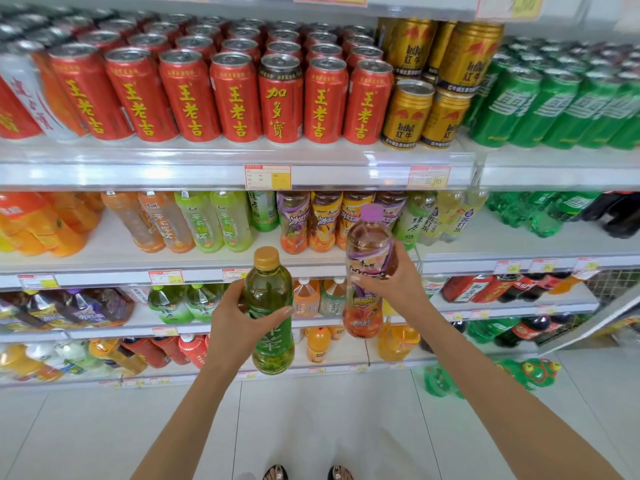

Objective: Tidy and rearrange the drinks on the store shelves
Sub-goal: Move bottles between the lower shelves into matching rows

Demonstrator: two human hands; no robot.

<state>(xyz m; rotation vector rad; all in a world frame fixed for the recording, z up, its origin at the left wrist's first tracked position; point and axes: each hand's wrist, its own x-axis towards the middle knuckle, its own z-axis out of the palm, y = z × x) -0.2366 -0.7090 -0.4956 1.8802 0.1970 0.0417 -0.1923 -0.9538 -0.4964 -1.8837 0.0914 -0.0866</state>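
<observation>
A tall store shelving unit [207, 176] filled the view, seen from the head of a person standing before it. Its upper shelf carried rows of red herbal-tea cans [194, 95], then gold Red Bull cans [408, 114], then green Sprite cans [540, 109]. The shelf below [114, 247] held bottled teas and juices in upright rows. Both of the person's arms reached forward in front of this shelf. The left hand [235, 320] wrapped its fingers and thumb round the middle of a green tea bottle [272, 292] with a gold cap, held upright in the air, lower than the shelf's front edge. The right hand [398, 275] gripped a purple-capped iced tea bottle [367, 251] at its waist, raised level with the shelf front, near similar purple-labelled bottles [292, 220]. The step appeared to be sorting: two bottles were in hand and neither was shelved. The next move likely called for standing each in the row of its own kind, label facing out.
</observation>
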